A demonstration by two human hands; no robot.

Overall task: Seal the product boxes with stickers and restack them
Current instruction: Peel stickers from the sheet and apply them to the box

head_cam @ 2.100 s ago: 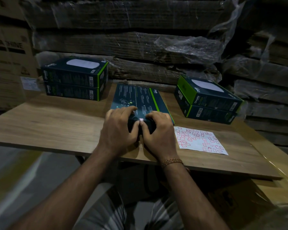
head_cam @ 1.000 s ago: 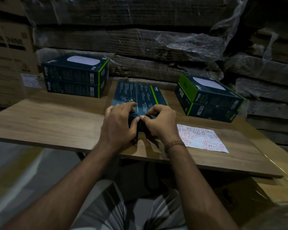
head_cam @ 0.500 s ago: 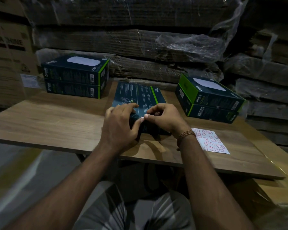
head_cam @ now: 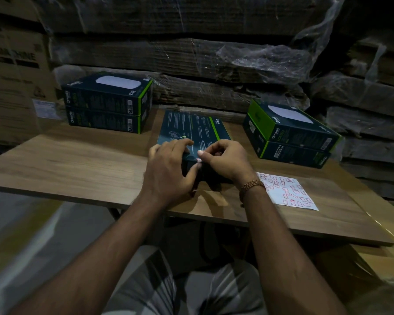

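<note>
1. Right hand [head_cam: 225, 161]: fingers curled in, index tip and thumb pressing a small red-and-white sticker [head_cam: 198, 160] onto the near top edge of the middle box [head_cam: 191, 129]. It reads as a pinch on the sticker; grip detail is small, but likely folding it over the flap seam.
2. Left hand [head_cam: 168, 171]: fingers wrapped over the box's near left corner, thumb on the near face just beside the sticker. Probably bracing so the box doesn't slide under the press.
3. Middle box lies flat, printed back up, near end toward the person, at the centre of the wooden table [head_cam: 77, 164]; that puts the flap edge within reach.
4. Sticker sheet [head_cam: 287, 189]: on the table right of the box, just beside the right wrist, so the next sticker is close.
5. Right stack [head_cam: 291, 135]: two boxes, angled, back right of the table, apart from the middle box.
6. Left stack [head_cam: 107, 103]: two boxes, square, back left. Cannot tell which stack is sealed.
7. Judgement: sealing step nearly finished on this box; restacking not yet done.
8. Behind: wrapped cardboard bundles [head_cam: 191, 53] against the table's far edge.
</note>
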